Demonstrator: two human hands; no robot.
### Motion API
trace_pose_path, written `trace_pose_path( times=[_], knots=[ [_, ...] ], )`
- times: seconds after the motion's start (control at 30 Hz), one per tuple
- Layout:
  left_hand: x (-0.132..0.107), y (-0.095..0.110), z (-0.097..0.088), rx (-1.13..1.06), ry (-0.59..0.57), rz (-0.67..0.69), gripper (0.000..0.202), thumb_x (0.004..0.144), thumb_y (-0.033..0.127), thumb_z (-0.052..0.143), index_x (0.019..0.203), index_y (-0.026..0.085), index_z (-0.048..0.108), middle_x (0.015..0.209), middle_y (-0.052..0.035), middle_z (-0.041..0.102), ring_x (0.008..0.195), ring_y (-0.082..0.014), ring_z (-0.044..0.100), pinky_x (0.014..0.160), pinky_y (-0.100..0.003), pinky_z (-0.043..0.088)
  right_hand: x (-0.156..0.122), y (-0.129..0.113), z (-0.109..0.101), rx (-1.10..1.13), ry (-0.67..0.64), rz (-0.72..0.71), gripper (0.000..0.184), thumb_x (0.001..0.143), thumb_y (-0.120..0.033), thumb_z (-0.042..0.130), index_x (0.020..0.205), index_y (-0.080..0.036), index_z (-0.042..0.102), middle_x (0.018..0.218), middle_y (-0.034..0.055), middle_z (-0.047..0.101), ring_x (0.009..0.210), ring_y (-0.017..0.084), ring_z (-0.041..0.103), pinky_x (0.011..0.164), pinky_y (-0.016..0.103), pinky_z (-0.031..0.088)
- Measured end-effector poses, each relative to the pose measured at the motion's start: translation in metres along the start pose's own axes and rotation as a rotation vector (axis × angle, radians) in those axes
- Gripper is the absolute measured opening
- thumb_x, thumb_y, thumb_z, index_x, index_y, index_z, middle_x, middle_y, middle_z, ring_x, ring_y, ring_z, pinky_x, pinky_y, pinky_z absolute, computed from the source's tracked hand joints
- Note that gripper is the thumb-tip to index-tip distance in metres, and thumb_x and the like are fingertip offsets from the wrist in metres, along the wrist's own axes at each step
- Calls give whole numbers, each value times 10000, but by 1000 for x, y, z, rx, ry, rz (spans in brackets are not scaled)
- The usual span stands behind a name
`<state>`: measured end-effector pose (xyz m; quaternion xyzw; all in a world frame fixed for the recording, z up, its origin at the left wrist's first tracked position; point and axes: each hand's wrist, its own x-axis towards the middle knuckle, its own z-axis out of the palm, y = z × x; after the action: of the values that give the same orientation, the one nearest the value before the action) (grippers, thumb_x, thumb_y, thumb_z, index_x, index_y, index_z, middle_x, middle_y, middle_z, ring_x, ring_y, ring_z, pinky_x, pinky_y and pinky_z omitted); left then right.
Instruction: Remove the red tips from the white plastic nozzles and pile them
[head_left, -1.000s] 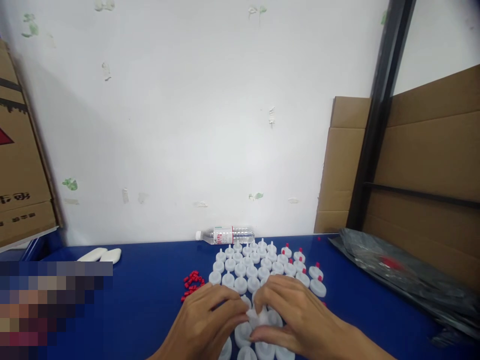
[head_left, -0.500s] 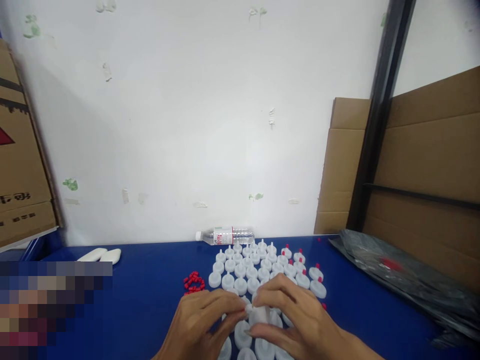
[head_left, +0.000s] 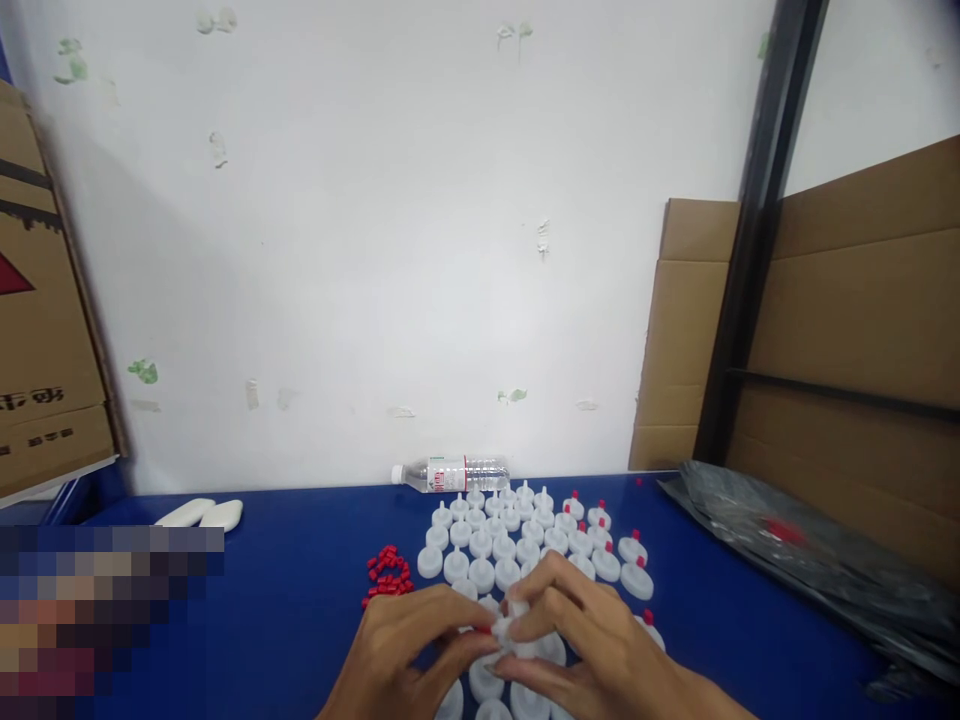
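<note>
translucent white lid point(head_left: 523, 648), right hand point(head_left: 600, 635) gripping it, left hand point(head_left: 405, 640) pinching red cap point(head_left: 484, 629)

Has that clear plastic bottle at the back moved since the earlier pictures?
No. The bottle lies in the same place along the wall's foot, its white cap below the same tape patch.

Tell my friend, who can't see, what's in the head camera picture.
A person's left hand holds a small red plastic cap at the spout of a round white plastic lid in the right hand. Similar lids stand in rows on a blue table, some red-capped; loose red caps lie left, a clear plastic bottle behind.
</note>
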<state>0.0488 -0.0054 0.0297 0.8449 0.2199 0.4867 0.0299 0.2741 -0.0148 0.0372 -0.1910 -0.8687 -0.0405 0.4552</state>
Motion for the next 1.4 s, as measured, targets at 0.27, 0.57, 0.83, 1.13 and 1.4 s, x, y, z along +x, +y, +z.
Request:
trace_pose_path(
  times=[0.27, 0.57, 0.83, 1.13, 1.4],
  knots=[
    [3, -1, 1, 282, -135, 200, 264, 1070, 226, 401, 923, 175, 614, 689, -18, 664, 563, -145, 616, 491, -236, 442, 0, -1, 1, -1, 50, -6, 142, 948, -294, 687, 975, -187, 598, 916, 85, 680, 841, 156, 690, 661, 197, 557],
    [-3, 0, 4, 244, -200, 193, 357, 1080, 234, 338, 780, 196, 527, 638, -12, 587, 561, -143, 521, 472, -254, 362, -3, -6, 2, -77, 28, -58, 131, 981, -310, 631, 948, -186, 605, 901, 73, 665, 708, 117, 674, 580, 166, 534],
    [10, -12, -10, 315, -223, 140, 201, 1047, 168, 417, 1019, 175, 615, 856, -49, 662, 799, -208, 533, 717, -347, 459, 7, 1, -9, -352, -33, 7, 175, 1006, -203, 547, 1169, -196, 611, 998, 93, 673, 875, 195, 685, 758, 308, 581],
    [3, -64, -27, 465, -282, -273, 262, 1032, 222, 421, 1048, 188, 680, 1021, -63, 674, 1012, -248, 554, 903, -447, 488, 3, 43, -38, -504, -106, 342, 127, 1003, -229, 507, 1038, -214, 628, 1060, 77, 645, 812, 201, 644, 728, 343, 529],
    [0, -62, -22, 499, -334, -345, 252, 1014, 237, 447, 951, 187, 685, 943, -71, 651, 951, -252, 548, 859, -428, 488, 9, 57, -63, -362, -234, 618, 137, 935, -365, 624, 931, -241, 681, 926, 34, 633, 727, 180, 605, 656, 299, 471]
  ],
)
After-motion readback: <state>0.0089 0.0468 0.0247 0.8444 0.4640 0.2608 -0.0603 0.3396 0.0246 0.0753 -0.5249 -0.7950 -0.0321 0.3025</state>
